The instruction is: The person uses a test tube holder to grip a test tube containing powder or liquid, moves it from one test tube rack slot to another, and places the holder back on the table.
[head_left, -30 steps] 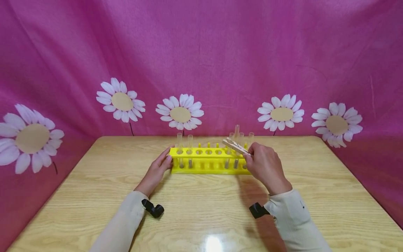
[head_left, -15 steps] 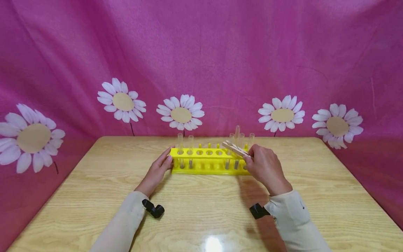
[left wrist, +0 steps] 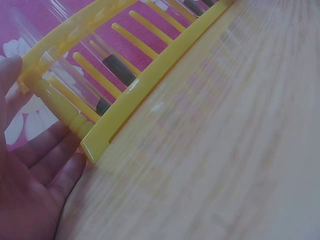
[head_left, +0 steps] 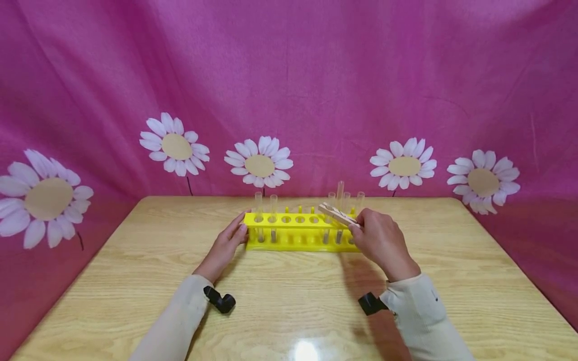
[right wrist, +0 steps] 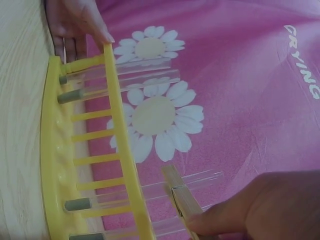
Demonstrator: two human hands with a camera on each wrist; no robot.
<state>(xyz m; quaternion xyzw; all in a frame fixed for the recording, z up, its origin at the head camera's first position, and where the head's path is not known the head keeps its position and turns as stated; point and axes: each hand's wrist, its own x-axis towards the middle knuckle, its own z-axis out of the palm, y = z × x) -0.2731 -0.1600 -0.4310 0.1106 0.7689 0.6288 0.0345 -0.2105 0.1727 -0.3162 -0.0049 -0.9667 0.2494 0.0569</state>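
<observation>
At the left end of the yellow test tube rack [head_left: 280,223], my left hand [head_left: 223,250] grips the end, thumb in front; the left wrist view shows its fingers [left wrist: 45,155] beside the end post. My right hand [head_left: 384,243] pinches a wooden clip [head_left: 336,214] that slants over the rack's right part. In the right wrist view the clip [right wrist: 181,196] crosses a clear tube [right wrist: 207,180]; whether its tip grips a tube I cannot tell. One tube [head_left: 340,193] stands higher than its neighbours. Two tubes with dark contents stand at the left end, several at the right.
The rack stands on a light wooden table [head_left: 289,296]. Behind it hangs a pink cloth [head_left: 316,90] with large white flowers. A small black device [head_left: 220,300] sits at the left wrist, another [head_left: 371,303] at the right.
The wooden clip's tip has dropped slightly over the tubes. My left hand and the rack hold their places; the view has shifted a little.
</observation>
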